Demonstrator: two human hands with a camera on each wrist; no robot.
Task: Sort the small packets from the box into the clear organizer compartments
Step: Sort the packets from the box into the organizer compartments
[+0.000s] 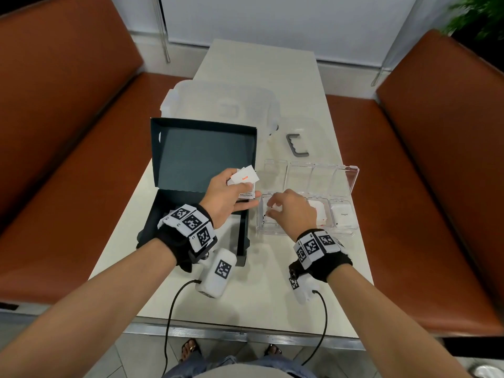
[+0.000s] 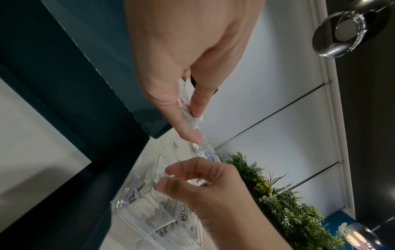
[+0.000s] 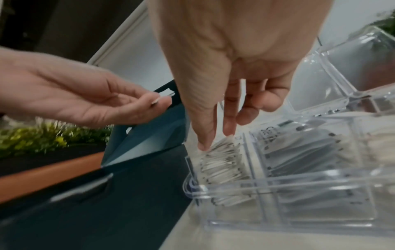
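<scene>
Packets upright in organizer's leftmost compartment.

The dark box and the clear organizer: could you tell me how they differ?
The dark box is opaque, with a single cavity; the clear organizer is see-through and split into compartments. The box lid stands tilted up; the organizer lid lies flat behind it. Both sit open on the table.
</scene>
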